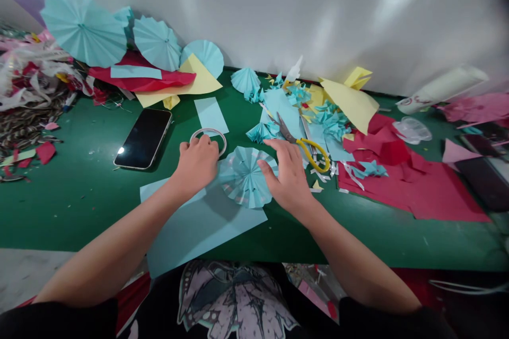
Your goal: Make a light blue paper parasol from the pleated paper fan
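A pleated light-blue paper rosette [250, 176] lies between my hands, partly over a flat light-blue sheet [199, 233] near the table's front edge. My left hand [200, 163] is closed, fingers curled over the near side of a thin whitish ring that looks like a roll of tape [224, 140]. Its fingertips are hidden from me. At the rosette's right edge, my right hand [289, 177] has thumb and fingers apart and holds nothing. Just beyond it lie scissors with yellow handles [318, 154], blades toward the back.
A black phone [143, 139] lies to the left. Larger blue rosettes [85, 32] lean against the wall. Blue scraps [330, 119] clutter the back, with red paper [437, 196] at right. A pile of string and scraps [27, 79] fills the far left.
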A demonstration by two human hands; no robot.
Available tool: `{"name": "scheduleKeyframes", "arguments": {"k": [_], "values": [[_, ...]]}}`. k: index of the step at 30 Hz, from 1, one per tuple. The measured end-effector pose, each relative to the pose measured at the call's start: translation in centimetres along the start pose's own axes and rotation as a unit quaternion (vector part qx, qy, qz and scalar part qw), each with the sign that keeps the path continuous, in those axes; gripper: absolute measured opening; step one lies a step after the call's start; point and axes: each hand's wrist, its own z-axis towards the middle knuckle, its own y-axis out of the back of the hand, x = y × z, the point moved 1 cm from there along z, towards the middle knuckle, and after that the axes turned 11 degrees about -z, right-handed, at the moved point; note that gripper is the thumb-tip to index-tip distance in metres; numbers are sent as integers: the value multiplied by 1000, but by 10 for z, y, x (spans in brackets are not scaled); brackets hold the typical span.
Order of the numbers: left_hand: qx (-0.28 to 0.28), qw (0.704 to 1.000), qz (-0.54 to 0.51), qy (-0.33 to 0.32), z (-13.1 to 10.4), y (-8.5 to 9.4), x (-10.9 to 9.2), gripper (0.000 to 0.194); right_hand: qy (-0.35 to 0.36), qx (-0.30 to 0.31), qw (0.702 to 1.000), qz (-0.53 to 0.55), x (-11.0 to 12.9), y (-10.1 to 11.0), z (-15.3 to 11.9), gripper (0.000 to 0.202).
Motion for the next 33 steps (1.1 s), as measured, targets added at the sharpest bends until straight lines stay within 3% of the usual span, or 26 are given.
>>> {"name": "scheduleKeyframes", "arguments": {"k": [6,10,14,20,33], "values": [[-121,989,-81,-11,1,2,-3,16,27,-30,999,-1,3,2,1,30],[-184,961,-184,-98,-2,2,-12,10,51,-47,998,13,6,5,1,30],[-196,935,-225,-191,-6,-1,-22,10,79,-78,994,26,8,8,1,39],[-219,915,-230,-249,-10,-6,-26,8,118,-94,988,26,9,10,1,49],[-230,913,-229,-247,-11,-4,-26,8,137,-100,985,33,12,13,1,39]]}}
